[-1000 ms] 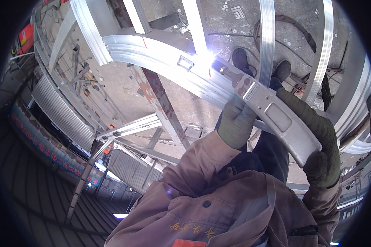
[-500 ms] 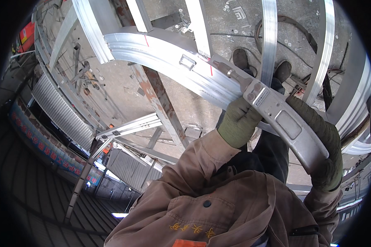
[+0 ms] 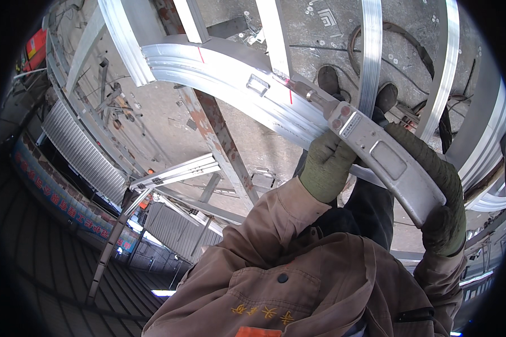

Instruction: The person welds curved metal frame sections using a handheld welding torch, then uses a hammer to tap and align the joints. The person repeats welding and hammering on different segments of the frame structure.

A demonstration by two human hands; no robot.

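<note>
A grey metal hand-held power tool [image 3: 391, 160], long-bodied with a narrow nose, lies diagonally across my front. My left hand [image 3: 328, 165], in an olive glove, is closed under its front end. My right hand [image 3: 441, 185], also gloved, wraps round the tool's right side and rear; most of its grip is hidden behind the body. The nose points at the joint between a silvery upright slat [image 3: 274, 39] and a curved metal rail [image 3: 208, 70]. Whether the tip touches, I cannot tell. A red line and a small rectangular fitting [image 3: 257, 85] show on the rail.
More metal slats [image 3: 371, 50] rise to the right. A rusty beam [image 3: 216, 135] runs beneath the rail. Hose [image 3: 416, 45] and loose scraps lie on the concrete floor around my shoes [image 3: 328, 80]. Metal framing [image 3: 177, 170] and corrugated sheets [image 3: 84, 151] stand to the left.
The tool's body has shifted slightly up the picture, with both hands still round it. Its nose stays by the same slat joint.
</note>
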